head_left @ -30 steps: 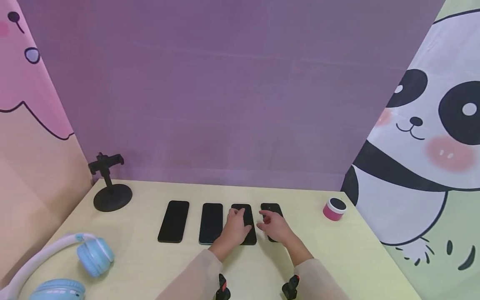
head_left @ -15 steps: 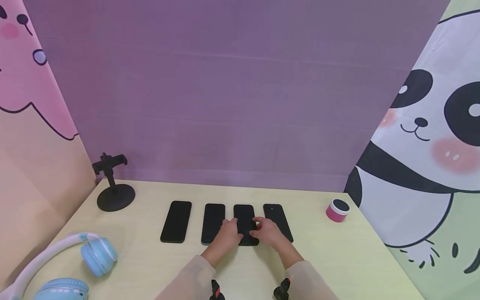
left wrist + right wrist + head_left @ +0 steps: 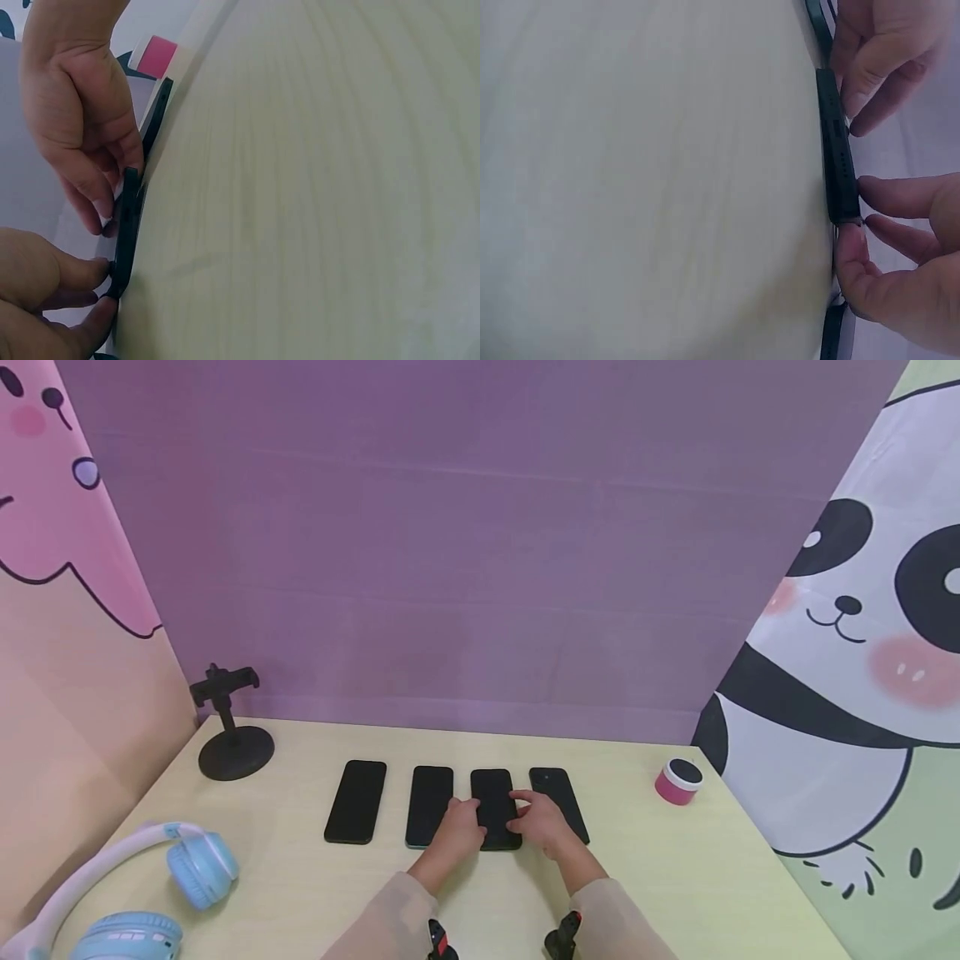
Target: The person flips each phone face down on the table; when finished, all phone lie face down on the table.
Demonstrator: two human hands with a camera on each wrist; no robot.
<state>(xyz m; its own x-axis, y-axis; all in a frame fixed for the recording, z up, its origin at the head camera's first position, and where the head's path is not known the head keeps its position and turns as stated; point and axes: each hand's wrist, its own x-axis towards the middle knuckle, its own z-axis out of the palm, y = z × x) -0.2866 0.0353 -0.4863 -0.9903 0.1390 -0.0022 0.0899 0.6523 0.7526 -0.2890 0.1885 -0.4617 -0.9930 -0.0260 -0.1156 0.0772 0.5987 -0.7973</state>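
Several black smartphones lie in a row on the pale wooden table. In the head view my left hand (image 3: 459,831) holds the left long edge of one phone (image 3: 493,810), second from the right. On the opposite edge of that phone are the fingers of my right hand (image 3: 542,823). Both wrist views show this phone (image 3: 840,150) edge-on, its end with the charging port facing the camera, with fingertips and thumbs at its two sides. The rightmost phone (image 3: 558,797) lies face down, camera side up, partly behind my right hand. Left of my hands is another phone (image 3: 429,802).
The leftmost phone (image 3: 356,802) lies apart from the others. A black phone stand (image 3: 234,752) is at the back left, blue and white headphones (image 3: 201,870) at the front left. A pink jar (image 3: 677,783) with a black-topped white lid stands at the right.
My right hand has moved left from the rightmost phone to the edge of the neighbouring one. My left hand has slid down along that phone's left edge. The head view has shifted slightly.
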